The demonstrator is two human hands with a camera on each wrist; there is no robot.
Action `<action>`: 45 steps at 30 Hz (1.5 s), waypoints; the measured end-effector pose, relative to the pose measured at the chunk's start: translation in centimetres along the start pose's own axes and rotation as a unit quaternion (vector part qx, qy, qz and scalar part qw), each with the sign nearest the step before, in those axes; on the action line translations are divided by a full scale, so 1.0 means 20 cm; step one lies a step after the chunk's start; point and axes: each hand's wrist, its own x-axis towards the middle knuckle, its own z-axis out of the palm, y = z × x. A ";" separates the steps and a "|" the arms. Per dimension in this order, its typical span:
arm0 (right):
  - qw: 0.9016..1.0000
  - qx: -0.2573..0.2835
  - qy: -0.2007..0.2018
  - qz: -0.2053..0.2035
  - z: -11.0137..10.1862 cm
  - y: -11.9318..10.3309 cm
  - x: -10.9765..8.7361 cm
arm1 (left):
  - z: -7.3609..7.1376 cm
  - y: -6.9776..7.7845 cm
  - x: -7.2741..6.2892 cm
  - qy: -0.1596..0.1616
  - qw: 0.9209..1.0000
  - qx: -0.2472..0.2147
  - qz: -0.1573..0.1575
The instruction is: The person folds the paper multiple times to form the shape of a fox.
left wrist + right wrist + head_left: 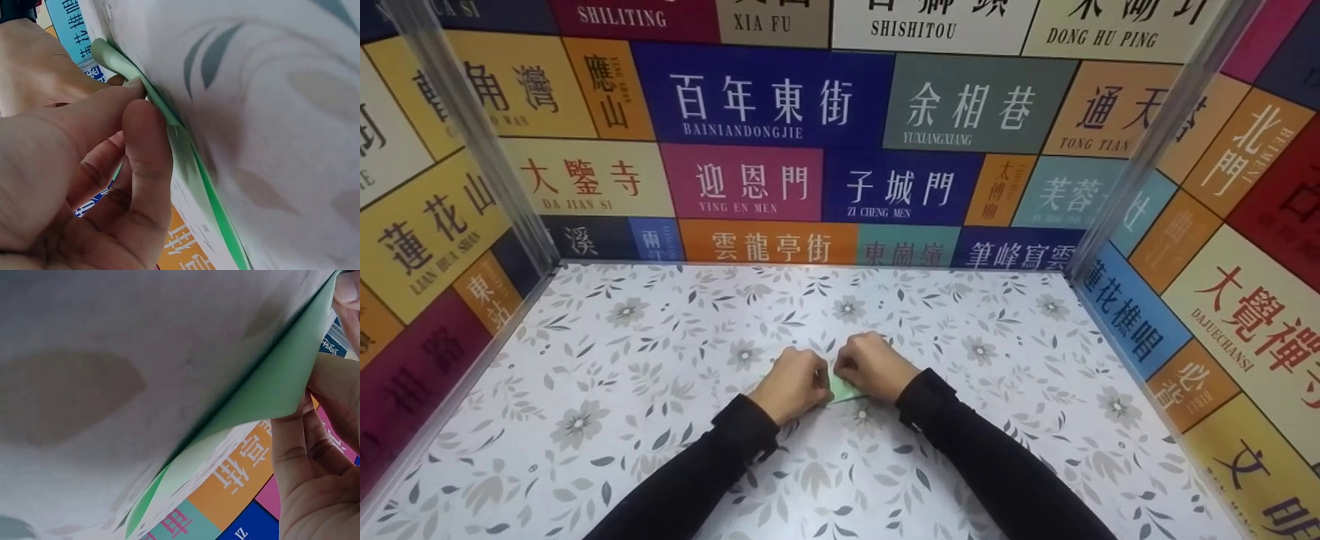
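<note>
A sheet of light green paper (844,389) lies low on the table between my two hands, with part of it folded up. My left hand (791,384) holds its left side, thumb and forefinger close together at the paper edge in the left wrist view. From the other side, my right hand (879,367) pinches a lifted corner of the green paper (264,391) between thumb and fingers. In the right wrist view the raised flap stands off the layer beneath it. Fingers cover much of the sheet in the head view.
The tabletop (675,465) has a white covering with grey flowers and leaves. Panels with coloured blocks and Chinese lettering (757,97) stand at the back and both sides. Clear corner strips (1147,142) join the panels.
</note>
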 end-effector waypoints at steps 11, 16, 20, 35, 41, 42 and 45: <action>1.000 0.005 -0.006 0.018 -0.01 -0.02 -0.01 | -0.02 0.00 -0.03 -0.003 1.000 -0.005 0.012; 1.000 0.011 -0.008 0.013 -0.01 -0.02 -0.01 | -0.02 0.00 -0.04 -0.009 1.000 -0.005 0.000; 1.000 0.005 -0.009 0.013 -0.01 -0.02 0.00 | -0.03 -0.01 -0.05 -0.011 1.000 -0.010 -0.002; 1.000 -0.005 -0.010 0.020 -0.01 -0.03 -0.01 | -0.07 -0.05 -0.07 -0.020 0.999 -0.029 -0.008; 1.000 0.002 -0.011 0.022 0.00 -0.02 -0.01 | -0.08 -0.08 -0.08 -0.033 0.998 -0.033 -0.028; 1.000 0.002 -0.010 0.021 0.00 -0.02 -0.01 | -0.09 -0.08 -0.08 -0.034 0.998 -0.032 -0.029; 1.000 0.003 -0.007 0.016 0.01 -0.02 -0.01 | -0.10 -0.10 -0.09 -0.036 0.998 -0.026 -0.032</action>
